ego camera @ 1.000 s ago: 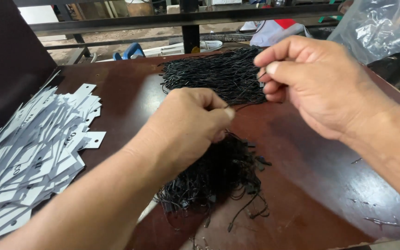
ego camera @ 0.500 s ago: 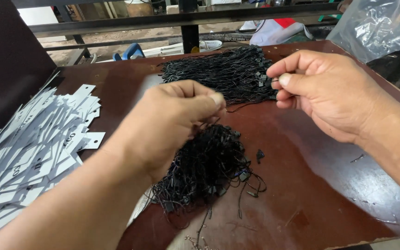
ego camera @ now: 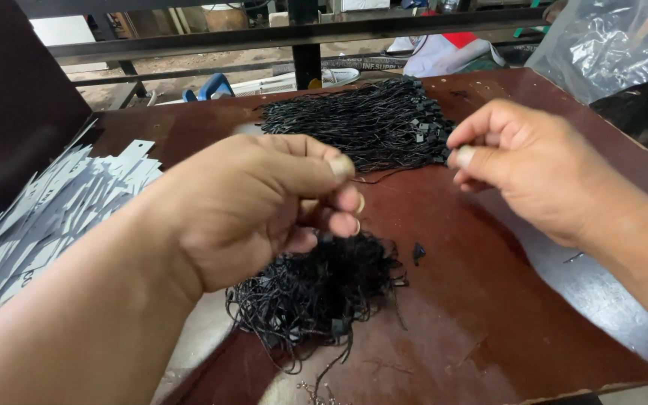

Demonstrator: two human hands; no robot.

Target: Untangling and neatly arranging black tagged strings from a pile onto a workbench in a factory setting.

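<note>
The dark brown tabletop carries everything here. Along its left edge lies a wide fan of white tags, overlapping like spilled cards. At the far middle sits a tidy bundle of black strings, laid straight with their small black clasps towards its right end. Nearer the person lies a loose tangle of the same black strings, with one stray clasp just beside it on the right. A crumpled clear bag sits at the far right corner.

The work in hand appears to be sorting single strings out of the tangle, and the step looks like drawing one free between the two hands. The next move probably calls for a clean pull that separates one string without dragging its neighbours along.

The left hand hovers just above the tangle, fingers curled in and thumb pressed to fingertips in a pinch; it seems to hold a thin string (too fine to make out for certain). The right hand sits near the clasp end of the bundle, thumb closed against the forefinger, the other fingers loosely bent; whether anything lies in that pinch cannot be told.
</note>
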